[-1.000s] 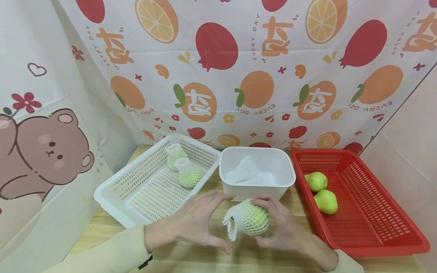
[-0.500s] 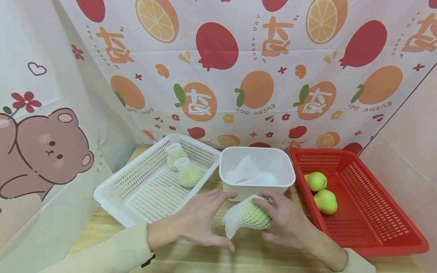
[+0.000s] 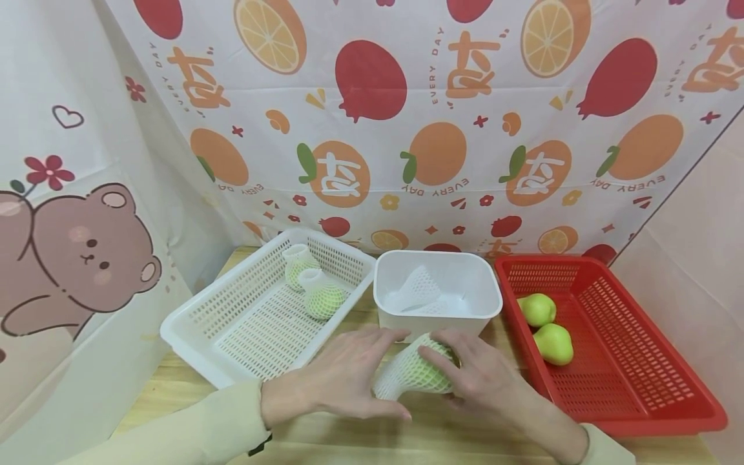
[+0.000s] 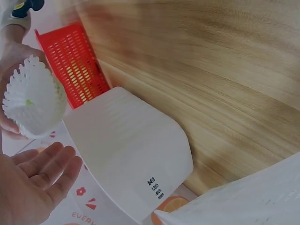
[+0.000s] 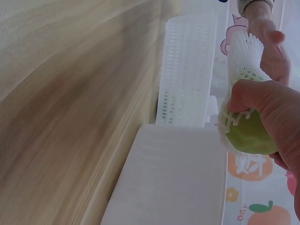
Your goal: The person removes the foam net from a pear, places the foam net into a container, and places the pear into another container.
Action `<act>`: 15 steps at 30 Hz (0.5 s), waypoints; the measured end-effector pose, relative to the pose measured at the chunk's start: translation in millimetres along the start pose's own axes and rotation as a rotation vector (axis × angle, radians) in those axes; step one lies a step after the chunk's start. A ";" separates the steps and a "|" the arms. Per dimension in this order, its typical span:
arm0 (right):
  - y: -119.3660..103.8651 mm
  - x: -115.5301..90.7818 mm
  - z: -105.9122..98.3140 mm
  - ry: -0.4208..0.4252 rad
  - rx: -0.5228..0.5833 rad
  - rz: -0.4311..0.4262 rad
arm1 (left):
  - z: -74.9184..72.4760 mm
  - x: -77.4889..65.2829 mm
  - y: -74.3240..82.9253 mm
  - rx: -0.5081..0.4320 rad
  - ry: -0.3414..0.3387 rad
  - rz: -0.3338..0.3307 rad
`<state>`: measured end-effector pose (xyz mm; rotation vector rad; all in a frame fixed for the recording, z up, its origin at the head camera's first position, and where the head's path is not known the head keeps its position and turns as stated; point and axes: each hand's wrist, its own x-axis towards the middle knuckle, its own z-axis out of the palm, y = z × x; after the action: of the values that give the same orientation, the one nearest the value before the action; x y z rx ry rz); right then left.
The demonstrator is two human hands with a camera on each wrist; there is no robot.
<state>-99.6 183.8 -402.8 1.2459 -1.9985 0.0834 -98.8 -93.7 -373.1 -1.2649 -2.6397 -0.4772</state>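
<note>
My right hand [image 3: 488, 378] grips a green pear [image 5: 251, 133] wrapped in a white foam net [image 3: 401, 374], held up in front of the white tub. The fingers lie over the netted pear; its bare bottom end shows in the right wrist view. My left hand [image 3: 343, 374] is spread, thumb apart from the fingers, around the net's loose neck at the left. In the left wrist view that hand's fingers [image 4: 49, 164] are relaxed and apart from the net's open mouth [image 4: 35, 101]. Whether the left hand touches the net is unclear in the head view.
The white tub [image 3: 438, 320] behind the hands holds loose foam nets [image 3: 420, 289]. At left, a white basket [image 3: 194, 342] contains two netted pears [image 3: 323, 300]. To the right, a red basket [image 3: 628, 423] holds two bare pears [image 3: 555, 344]. All stand on a wooden table [image 3: 325, 445].
The net's mouth, which faced the camera, has turned down and left. My right fingers have shifted over the pear. My left hand has moved slightly right, closer to the net's neck.
</note>
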 end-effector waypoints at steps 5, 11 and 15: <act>-4.0 4.1 0.3 0.002 0.006 -0.027 | 1.4 3.3 2.8 0.002 -0.016 -0.005; -7.9 7.4 -0.2 0.028 -0.001 -0.045 | 3.1 4.8 4.0 0.007 -0.003 0.022; -8.1 5.6 -0.4 0.025 0.019 -0.042 | 4.0 5.8 3.9 0.000 -0.001 0.025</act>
<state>-94.3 175.6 -401.6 1.2925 -1.9528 0.0975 -99.4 -85.8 -374.3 -1.2964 -2.6216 -0.4728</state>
